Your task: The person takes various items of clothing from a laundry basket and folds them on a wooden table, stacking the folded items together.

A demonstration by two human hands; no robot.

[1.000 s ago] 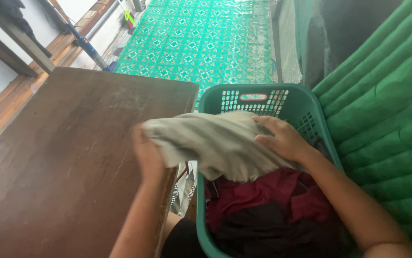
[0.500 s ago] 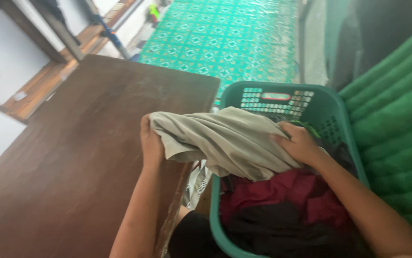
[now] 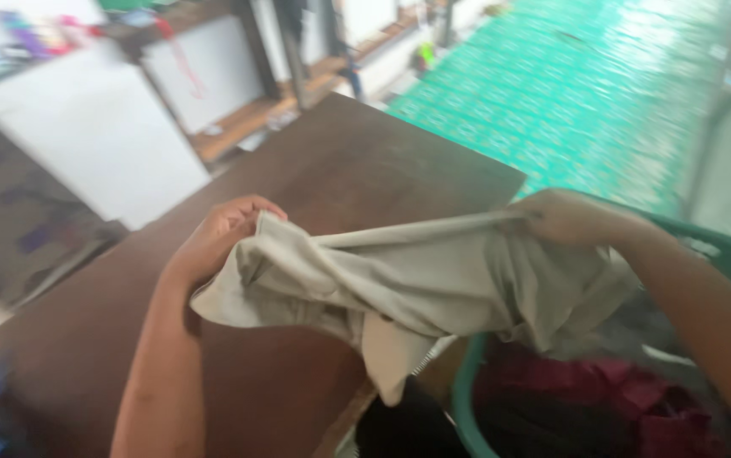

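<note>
While both hands grip the beige garment (image 3: 416,284), it hangs stretched across the middle of the frame, above the near edge of the brown wooden table (image 3: 314,195) and the rim of the green laundry basket (image 3: 467,399) at lower right. The left hand (image 3: 217,237) is closed around a bunched corner of the cloth at centre left; the right hand (image 3: 565,216) pinches the opposite end at centre right, pulling the top edge taut between them, while the rest sags in twisted folds. Judging by this, the step in hand is opening the garment out after lifting it from the basket. The next move would call for untwisting the hanging folds and finding a straight edge before laying it flat. Open room lies on the tabletop toward the upper left of the frame, bare and wide. The table's right edge runs just beside the basket, where red clothing (image 3: 603,386) and darker pieces lie, so the cloth's drooping tail could catch there. Green patterned floor (image 3: 586,93) fills the upper right.
</note>
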